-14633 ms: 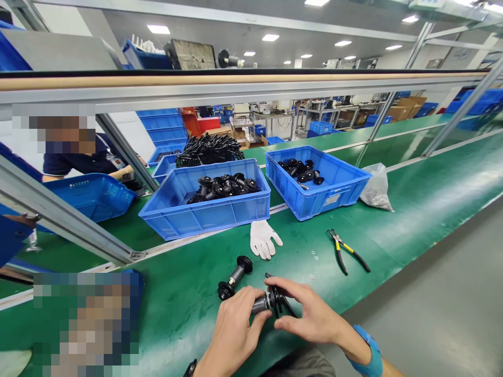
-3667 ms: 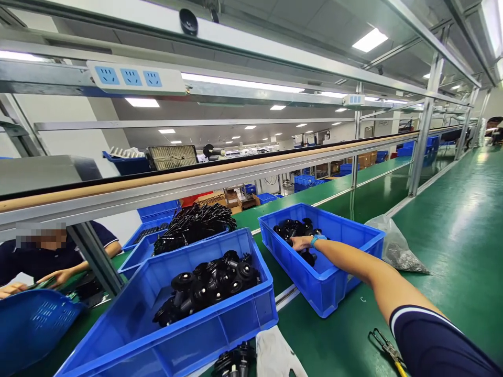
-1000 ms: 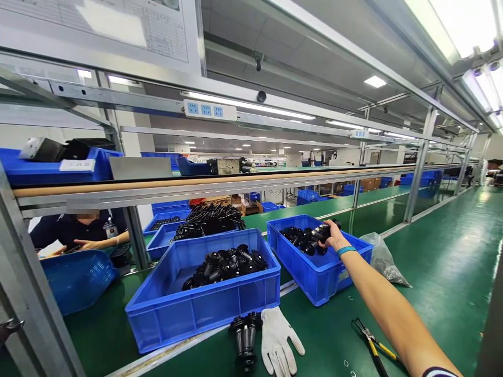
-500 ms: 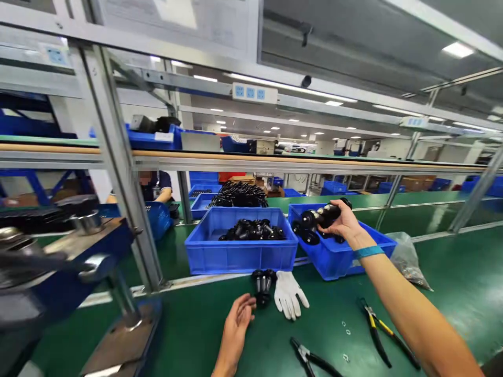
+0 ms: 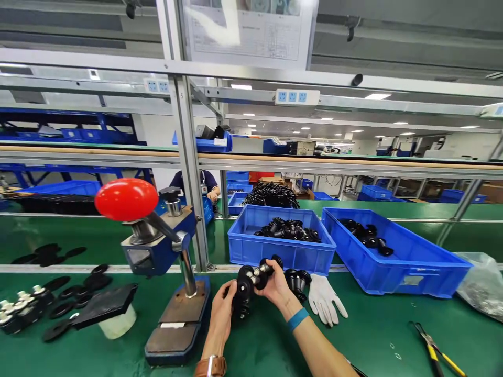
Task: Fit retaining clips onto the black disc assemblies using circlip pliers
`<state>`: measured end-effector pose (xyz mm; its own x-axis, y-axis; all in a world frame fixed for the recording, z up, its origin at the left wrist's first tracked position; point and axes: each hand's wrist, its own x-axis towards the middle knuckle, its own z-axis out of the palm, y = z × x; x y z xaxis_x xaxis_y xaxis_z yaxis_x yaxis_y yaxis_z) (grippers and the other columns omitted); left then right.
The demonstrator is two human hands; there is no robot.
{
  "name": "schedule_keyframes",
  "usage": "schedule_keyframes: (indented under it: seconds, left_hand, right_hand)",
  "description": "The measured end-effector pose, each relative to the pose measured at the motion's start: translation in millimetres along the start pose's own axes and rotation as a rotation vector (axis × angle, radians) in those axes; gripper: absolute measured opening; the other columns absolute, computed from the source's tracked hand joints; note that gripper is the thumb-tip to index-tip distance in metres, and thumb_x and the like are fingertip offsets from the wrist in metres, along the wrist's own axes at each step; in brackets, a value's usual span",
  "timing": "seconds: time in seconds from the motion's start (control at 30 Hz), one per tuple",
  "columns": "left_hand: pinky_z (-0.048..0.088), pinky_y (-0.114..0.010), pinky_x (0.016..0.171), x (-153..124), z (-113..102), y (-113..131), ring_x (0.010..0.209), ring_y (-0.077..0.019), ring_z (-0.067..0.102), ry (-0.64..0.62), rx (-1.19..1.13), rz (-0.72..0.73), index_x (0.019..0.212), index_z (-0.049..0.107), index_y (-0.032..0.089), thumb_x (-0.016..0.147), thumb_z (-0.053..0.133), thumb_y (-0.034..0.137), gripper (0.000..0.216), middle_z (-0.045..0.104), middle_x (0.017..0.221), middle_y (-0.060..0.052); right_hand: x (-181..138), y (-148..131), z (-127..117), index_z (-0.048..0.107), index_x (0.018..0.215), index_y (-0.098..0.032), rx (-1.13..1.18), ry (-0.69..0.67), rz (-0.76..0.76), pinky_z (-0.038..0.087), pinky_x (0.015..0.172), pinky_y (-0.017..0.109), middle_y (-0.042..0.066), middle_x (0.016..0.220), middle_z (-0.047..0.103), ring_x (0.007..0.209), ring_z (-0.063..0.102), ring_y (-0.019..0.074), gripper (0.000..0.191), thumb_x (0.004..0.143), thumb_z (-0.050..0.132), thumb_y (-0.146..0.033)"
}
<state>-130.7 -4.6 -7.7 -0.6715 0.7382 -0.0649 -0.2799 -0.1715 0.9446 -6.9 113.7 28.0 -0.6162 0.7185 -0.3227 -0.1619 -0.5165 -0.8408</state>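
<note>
Both my hands meet over the green belt around black roller parts. My right hand, with a blue wristband, grips one black roller part by its shaft. Below it my left hand holds a second black roller part, which stands roughly upright. Another black part lies on the belt just right of my hands, beside a white glove. A blue hand press with a red knob stands directly to the left.
Two blue bins of black parts sit behind my hands. Yellow-handled pliers and a plastic bag lie at the right. Black discs and a white cup sit at the left. A co-worker works across the line.
My right hand has carried the black roller part from over the right bin down to the belt. My left hand came up and closed on another part. The view swung left.
</note>
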Motion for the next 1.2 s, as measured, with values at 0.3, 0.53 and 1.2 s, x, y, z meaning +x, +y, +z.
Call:
schedule_keyframes:
  seconds: [0.3, 0.53, 1.2]
  left_hand:
    - [0.052, -0.045, 0.084, 3.2, -12.1, 5.8, 0.086, -0.0335, 0.071, 0.192, 0.485, 0.166, 0.089, 0.078, 0.018, 0.061, 0.081, 0.051, 0.044, 0.079, 0.088, -0.012]
    - [0.051, -0.044, 0.087, 0.2, -9.2, 10.3, 0.089, -0.0343, 0.071, 0.272, 0.676, 0.251, 0.087, 0.077, 0.022, 0.064, 0.076, 0.043, 0.031, 0.079, 0.090, -0.012]
    - [0.059, -0.028, 0.067, -13.9, -1.3, 36.5, 0.069, -0.0143, 0.067, 0.305, -0.097, 0.305, 0.086, 0.067, 0.016, 0.067, 0.079, 0.039, 0.032, 0.074, 0.087, -0.003]
  right_hand:
    - [37.4, 12.0, 0.2, 0.060, 0.127, -0.017, -0.429, 0.074, -0.176, 0.054, 0.094, 0.047, 0.009, 0.127, 0.062, 0.110, 0.063, 0.0240, 0.038, 0.097, 0.064, -0.041]
    - [-11.6, 59.9, 23.5, 0.043, 0.152, -0.025, -0.848, 0.183, -0.695, 0.007, 0.126, 0.058, 0.009, 0.163, 0.033, 0.155, 0.012, 0.0320, 0.057, 0.096, 0.050, -0.031]
    - [-0.1, 69.9, 37.2, 0.040, 0.154, -0.024, -1.067, 0.075, -0.788, 0.020, 0.120, 0.068, 0.012, 0.158, 0.043, 0.151, 0.029, 0.0340, 0.061, 0.094, 0.051, -0.025]
